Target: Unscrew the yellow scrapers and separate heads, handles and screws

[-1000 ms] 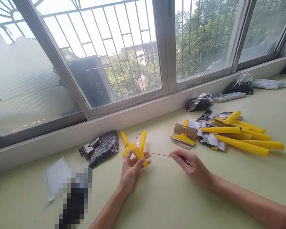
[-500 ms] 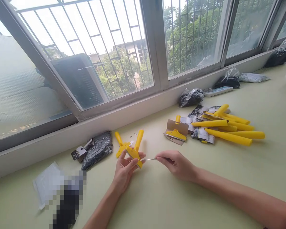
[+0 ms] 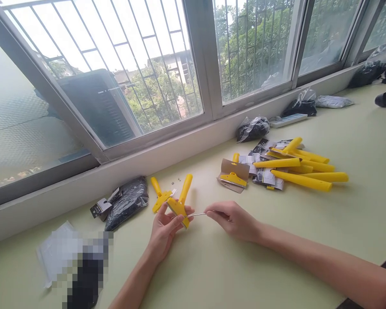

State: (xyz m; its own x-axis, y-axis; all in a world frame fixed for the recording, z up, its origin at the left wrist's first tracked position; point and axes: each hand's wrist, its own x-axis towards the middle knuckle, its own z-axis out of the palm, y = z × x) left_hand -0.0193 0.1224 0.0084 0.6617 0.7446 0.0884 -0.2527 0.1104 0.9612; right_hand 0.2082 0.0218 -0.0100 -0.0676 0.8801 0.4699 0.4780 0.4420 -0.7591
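My left hand (image 3: 167,226) is closed around the head of a yellow scraper (image 3: 176,207), its handle pointing up and away. In my right hand (image 3: 229,215), the fingers pinch a thin metal rod (image 3: 197,214), which looks like a driver or hex key; its grip end is hidden. The rod's far end meets the lower right part of the scraper head. Just behind my left hand, a second yellow scraper (image 3: 161,200) lies on the table. Several small metal bits (image 3: 173,183), perhaps screws, lie beyond it.
Right of centre, yellow handles (image 3: 304,180) are heaped with printed cards, beside a scraper in a brown card sleeve (image 3: 234,177). Bags of black items (image 3: 127,204) lie left and along the window ledge (image 3: 167,149). A clear plastic bag (image 3: 59,253) lies front left.
The whole view has shifted slightly, so most things sit a little further left. Both hands keep their holds, and the rod still meets the scraper head.
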